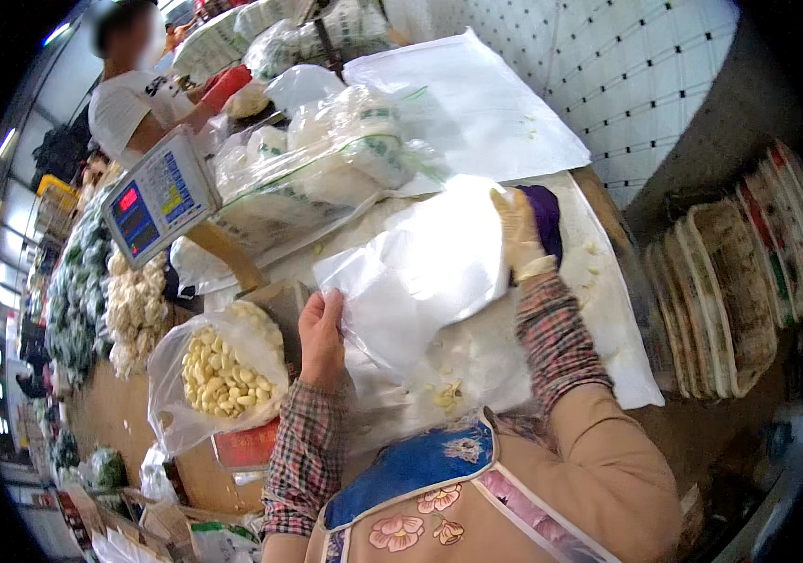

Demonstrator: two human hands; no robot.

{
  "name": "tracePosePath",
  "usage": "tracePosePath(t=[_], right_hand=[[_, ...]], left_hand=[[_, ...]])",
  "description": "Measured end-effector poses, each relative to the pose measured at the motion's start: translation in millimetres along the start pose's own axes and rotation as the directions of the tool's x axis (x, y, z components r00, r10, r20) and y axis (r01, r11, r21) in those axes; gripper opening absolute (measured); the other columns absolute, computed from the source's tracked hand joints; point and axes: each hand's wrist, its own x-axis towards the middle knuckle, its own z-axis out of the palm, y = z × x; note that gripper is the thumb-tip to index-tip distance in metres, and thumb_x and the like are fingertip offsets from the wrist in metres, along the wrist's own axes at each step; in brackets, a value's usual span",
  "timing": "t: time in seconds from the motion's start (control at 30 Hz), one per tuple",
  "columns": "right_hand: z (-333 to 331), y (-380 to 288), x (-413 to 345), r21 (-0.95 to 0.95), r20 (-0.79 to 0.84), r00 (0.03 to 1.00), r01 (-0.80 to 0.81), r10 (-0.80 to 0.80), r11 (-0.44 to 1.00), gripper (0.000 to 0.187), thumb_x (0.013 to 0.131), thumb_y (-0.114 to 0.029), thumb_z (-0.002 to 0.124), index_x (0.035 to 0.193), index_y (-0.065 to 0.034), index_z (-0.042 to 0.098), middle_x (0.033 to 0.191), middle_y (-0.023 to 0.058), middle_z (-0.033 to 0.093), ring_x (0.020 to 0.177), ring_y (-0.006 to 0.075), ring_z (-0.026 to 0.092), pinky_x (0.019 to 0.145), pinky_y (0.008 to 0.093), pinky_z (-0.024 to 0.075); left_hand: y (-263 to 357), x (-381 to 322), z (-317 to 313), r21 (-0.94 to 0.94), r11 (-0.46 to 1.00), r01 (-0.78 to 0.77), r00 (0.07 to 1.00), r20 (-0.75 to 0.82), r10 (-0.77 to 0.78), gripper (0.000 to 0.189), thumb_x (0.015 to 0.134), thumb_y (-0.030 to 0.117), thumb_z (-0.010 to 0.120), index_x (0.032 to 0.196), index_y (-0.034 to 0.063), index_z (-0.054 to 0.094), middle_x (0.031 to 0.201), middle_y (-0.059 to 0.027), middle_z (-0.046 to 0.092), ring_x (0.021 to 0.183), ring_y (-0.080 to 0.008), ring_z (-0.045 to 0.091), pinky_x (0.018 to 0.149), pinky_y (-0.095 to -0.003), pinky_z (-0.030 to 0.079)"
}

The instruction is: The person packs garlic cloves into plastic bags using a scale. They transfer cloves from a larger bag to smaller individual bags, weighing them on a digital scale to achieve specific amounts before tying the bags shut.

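Note:
A white plastic bag [408, 260], lit by a bright glare, is spread flat above the table between my hands. Its near left edge is pinched between the thumb and fingers of my bare left hand [323, 336]. My right hand [520, 229], in a pale glove, grips the opposite side. Just beyond that glove lies a dark purple item [546, 214], partly hidden. To the left of my left hand, peeled garlic cloves [222, 376] fill an open clear plastic bag [169, 408]. A few yellowish scraps [448, 395] lie on the white table cover [482, 362] near my apron.
A scale display [161, 197] stands at the left, near large plastic-wrapped packs [331, 162]. Behind it, a person [130, 105] wears red gloves. Stacked crates [732, 295] stand right of the table. Heaped produce [81, 288] lies farther left. A red box [245, 445] sits below the garlic.

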Motion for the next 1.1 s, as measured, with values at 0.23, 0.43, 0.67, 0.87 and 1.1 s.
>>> tracePosePath(t=[0.23, 0.43, 0.67, 0.87, 1.1], right_hand=[[6, -17, -8, -0.262, 0.271, 0.949, -0.088, 0.160, 0.961, 0.043, 0.078, -0.024, 0.063, 0.112, -0.0005, 0.050, 0.109, 0.0123, 0.054, 0.099, 0.0214, 0.052, 0.083, 0.0311, 0.0426], [88, -38, -80, -0.028, 0.889, 0.358, -0.582, 0.287, 0.813, 0.027, 0.082, -0.024, 0.061, 0.103, -0.0058, 0.056, 0.094, 0.0001, 0.057, 0.085, 0.0098, 0.053, 0.075, 0.0227, 0.0434], [100, -7, -78, -0.068, 0.726, 0.588, -0.455, 0.357, 0.888, 0.024, 0.085, -0.017, 0.057, 0.104, -0.0035, 0.054, 0.091, 0.0019, 0.058, 0.081, 0.0100, 0.055, 0.073, 0.0218, 0.0452], [26, 39, -32, -0.650, 0.415, 0.765, 0.628, -0.493, 0.427, 0.045, 0.084, -0.005, 0.048, 0.127, 0.0007, 0.037, 0.126, 0.0150, 0.043, 0.118, 0.0229, 0.040, 0.100, 0.0287, 0.0318], [-15, -32, -12, -0.411, 0.025, 0.931, 0.343, -0.365, 0.845, 0.044, 0.082, 0.002, 0.050, 0.125, -0.0036, 0.042, 0.109, 0.0126, 0.052, 0.098, 0.0190, 0.051, 0.084, 0.0281, 0.0414]], left_hand=[[-6, -3, -14, 0.051, 0.997, 0.058, 0.991, 0.118, -0.063, 0.014, 0.089, 0.013, 0.050, 0.096, 0.0020, 0.055, 0.086, -0.0001, 0.059, 0.075, -0.0060, 0.053, 0.067, -0.0199, 0.043], [-2, -6, -5, 0.326, 0.935, -0.142, 0.980, 0.180, 0.086, 0.017, 0.088, 0.010, 0.051, 0.098, -0.0019, 0.055, 0.082, 0.0004, 0.057, 0.075, -0.0054, 0.051, 0.067, -0.0199, 0.042], [-8, 4, -11, 0.784, 0.513, -0.351, 0.901, 0.133, 0.414, 0.009, 0.079, 0.006, 0.060, 0.078, -0.0022, 0.057, 0.065, -0.0087, 0.052, 0.058, -0.0123, 0.047, 0.054, -0.0251, 0.039], [-9, 20, -29, 0.781, 0.555, -0.287, 0.863, -0.041, 0.503, 0.009, 0.078, 0.004, 0.058, 0.076, -0.0013, 0.051, 0.065, -0.0125, 0.049, 0.056, -0.0207, 0.046, 0.054, -0.0282, 0.039], [-22, 25, -24, 0.790, 0.522, -0.323, 0.820, -0.042, 0.571, 0.006, 0.079, 0.006, 0.055, 0.081, 0.0001, 0.054, 0.076, -0.0153, 0.054, 0.069, -0.0291, 0.056, 0.061, -0.0363, 0.043]])
